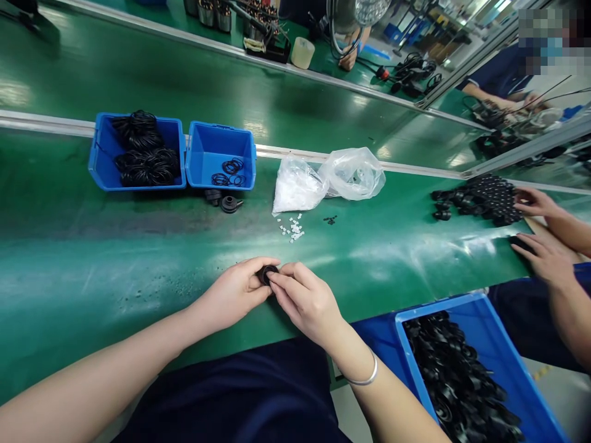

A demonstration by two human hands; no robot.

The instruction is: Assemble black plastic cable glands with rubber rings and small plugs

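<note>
Now gripped black part (265, 275) in left hand (234, 291), likely steadying rim for right hand (308, 300); couldn't tell right grip's hold; had white bits (295, 230) near on bench (373, 264), presumably for reach.

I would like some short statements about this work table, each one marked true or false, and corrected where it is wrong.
1. The left hand holds a small round black part. True.
2. The right hand is far from this part. False: it touches the part.
3. Thin black rings lie inside the smaller blue plastic bin. True.
4. All small white pieces are inside transparent plastic bags. False: some lie loose on the shiny green tabletop.
5. A silver-coloured bracelet is on the left wrist. False: it is on the right wrist.
6. The large blue rectangular tray holds many black parts. True.
</note>
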